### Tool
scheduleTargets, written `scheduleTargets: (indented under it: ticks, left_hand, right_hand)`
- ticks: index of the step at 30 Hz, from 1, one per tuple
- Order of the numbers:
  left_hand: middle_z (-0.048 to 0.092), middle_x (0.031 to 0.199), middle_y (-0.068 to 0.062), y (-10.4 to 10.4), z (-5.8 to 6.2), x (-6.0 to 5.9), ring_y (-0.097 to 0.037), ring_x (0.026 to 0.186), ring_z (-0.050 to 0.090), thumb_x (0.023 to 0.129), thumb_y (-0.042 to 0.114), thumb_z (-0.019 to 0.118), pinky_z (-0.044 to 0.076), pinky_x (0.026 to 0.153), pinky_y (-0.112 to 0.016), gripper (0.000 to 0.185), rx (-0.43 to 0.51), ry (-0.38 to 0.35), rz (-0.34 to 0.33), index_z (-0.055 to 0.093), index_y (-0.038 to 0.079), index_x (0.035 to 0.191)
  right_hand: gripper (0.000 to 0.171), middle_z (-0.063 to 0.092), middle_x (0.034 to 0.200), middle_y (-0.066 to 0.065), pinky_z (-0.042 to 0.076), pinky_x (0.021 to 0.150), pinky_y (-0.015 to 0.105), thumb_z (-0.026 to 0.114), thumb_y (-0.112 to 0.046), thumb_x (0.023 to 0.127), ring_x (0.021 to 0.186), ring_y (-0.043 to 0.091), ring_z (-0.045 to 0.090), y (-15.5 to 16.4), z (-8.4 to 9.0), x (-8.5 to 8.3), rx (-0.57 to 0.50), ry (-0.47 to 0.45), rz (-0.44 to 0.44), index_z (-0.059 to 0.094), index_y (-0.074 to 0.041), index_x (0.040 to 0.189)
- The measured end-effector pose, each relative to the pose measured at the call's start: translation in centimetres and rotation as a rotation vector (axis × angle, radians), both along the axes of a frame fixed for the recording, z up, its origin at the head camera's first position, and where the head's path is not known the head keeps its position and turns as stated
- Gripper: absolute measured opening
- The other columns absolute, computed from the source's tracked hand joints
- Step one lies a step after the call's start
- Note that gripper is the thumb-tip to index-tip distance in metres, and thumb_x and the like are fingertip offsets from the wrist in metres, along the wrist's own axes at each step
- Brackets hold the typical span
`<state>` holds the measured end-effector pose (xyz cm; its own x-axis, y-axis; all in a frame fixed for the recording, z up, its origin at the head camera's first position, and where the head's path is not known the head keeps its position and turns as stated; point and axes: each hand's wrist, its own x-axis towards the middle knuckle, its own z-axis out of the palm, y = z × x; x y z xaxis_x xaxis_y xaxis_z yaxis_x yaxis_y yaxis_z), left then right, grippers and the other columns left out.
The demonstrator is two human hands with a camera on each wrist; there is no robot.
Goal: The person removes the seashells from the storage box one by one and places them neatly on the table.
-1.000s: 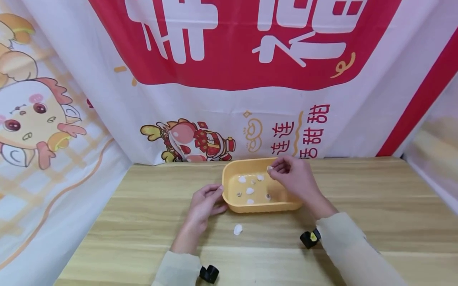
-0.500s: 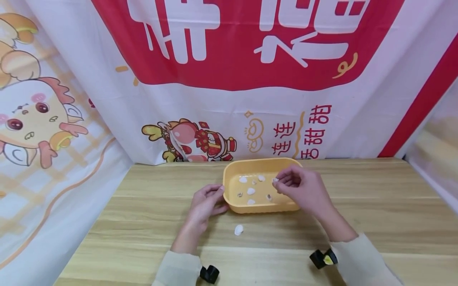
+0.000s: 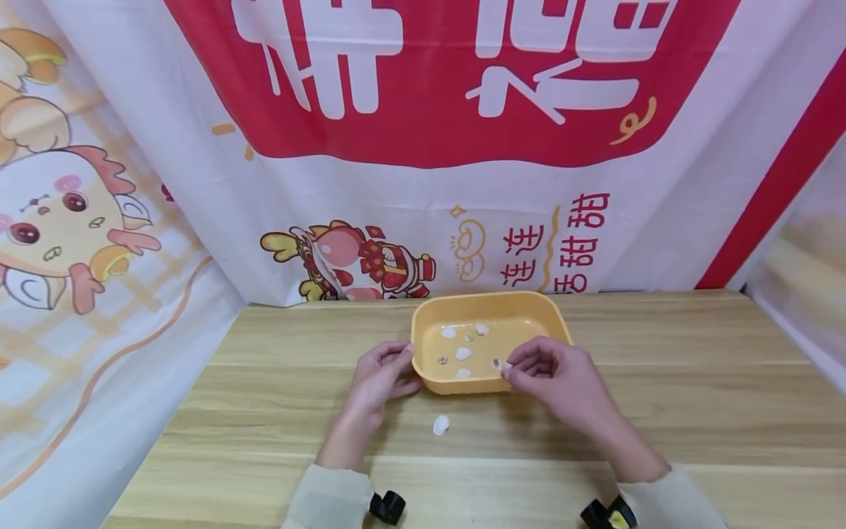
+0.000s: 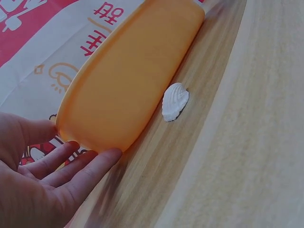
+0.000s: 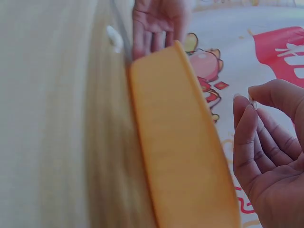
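A yellow plastic tray (image 3: 423,323) stands at the table's back edge, with several small white and brownish seashells (image 3: 463,354) spread on its floor. My left hand (image 3: 382,378) touches the tray's left end, thumb at the rim and fairly straight fingers against the outer wall. Over the front right part of the tray, my right hand (image 3: 562,378) pinches a small pale seashell (image 3: 507,366) between thumb and fingertips. In the right wrist view, the fingertips hide most of that seashell (image 5: 253,103). A white ribbed seashell (image 4: 175,101) lies on the table in front of the tray.
The wooden table (image 3: 277,411) runs out to both sides and in front of the tray. Directly behind it hangs a printed cloth (image 3: 370,176) with red and white patterns; further cloth panels close off the left and right.
My right hand has come from the tray's back right toward its front wall and nearer to me, keeping the small seashell pinched. My left hand and the tray stay in place.
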<state>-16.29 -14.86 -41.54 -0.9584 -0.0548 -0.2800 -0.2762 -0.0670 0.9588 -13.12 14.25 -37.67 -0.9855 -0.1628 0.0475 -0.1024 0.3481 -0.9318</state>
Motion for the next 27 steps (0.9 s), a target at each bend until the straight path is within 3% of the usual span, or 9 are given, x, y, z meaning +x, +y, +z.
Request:
scheduleTargets:
  ticks: [6,12,21,27]
  left_hand:
    - [0.066,0.144,-0.025,0.0,-0.2,0.2,-0.037,0.127,0.070,0.109,0.021,0.065,0.068,0.099,-0.045,0.039,0.008,-0.008,0.003,0.060,0.001,0.142]
    - [0.066,0.143,-0.025,-0.1,-0.2,-0.1,-0.039,0.127,0.070,0.108,0.019,0.066,0.068,0.099,-0.045,0.039,0.007,-0.008,0.002,0.060,0.001,0.142]
    - [0.065,0.143,-0.026,-0.2,0.2,-0.3,-0.040,0.128,0.069,0.108,0.019,0.067,0.066,0.101,-0.047,0.039,0.012,0.005,-0.003,0.061,0.000,0.141]
    - [0.066,0.140,-0.025,-0.2,0.0,-0.1,-0.037,0.125,0.071,0.107,0.021,0.069,0.067,0.100,-0.047,0.038,0.013,0.002,0.005,0.063,0.001,0.139]
  right_hand:
    - [0.020,0.076,0.092,0.005,0.066,0.073,0.024,0.088,-0.017,0.089,0.085,0.016,0.072,-0.3,-1.4,1.2,0.021,0.013,0.064,0.074,-0.008,0.100]
    - [0.022,0.076,0.091,0.005,0.064,0.072,0.024,0.089,-0.016,0.088,0.085,0.016,0.071,-0.3,-3.0,1.9,0.028,-0.061,0.089,0.074,-0.007,0.102]
    - [0.025,0.074,0.087,0.007,0.062,0.055,0.031,0.087,-0.019,0.091,0.073,0.020,0.070,-0.4,-4.5,1.4,0.048,-0.177,0.131,0.072,-0.004,0.103]
    - [0.024,0.074,0.084,0.007,0.063,0.057,0.029,0.088,-0.015,0.089,0.070,0.019,0.070,-0.4,-5.1,1.1,0.064,-0.206,0.126,0.072,-0.002,0.100]
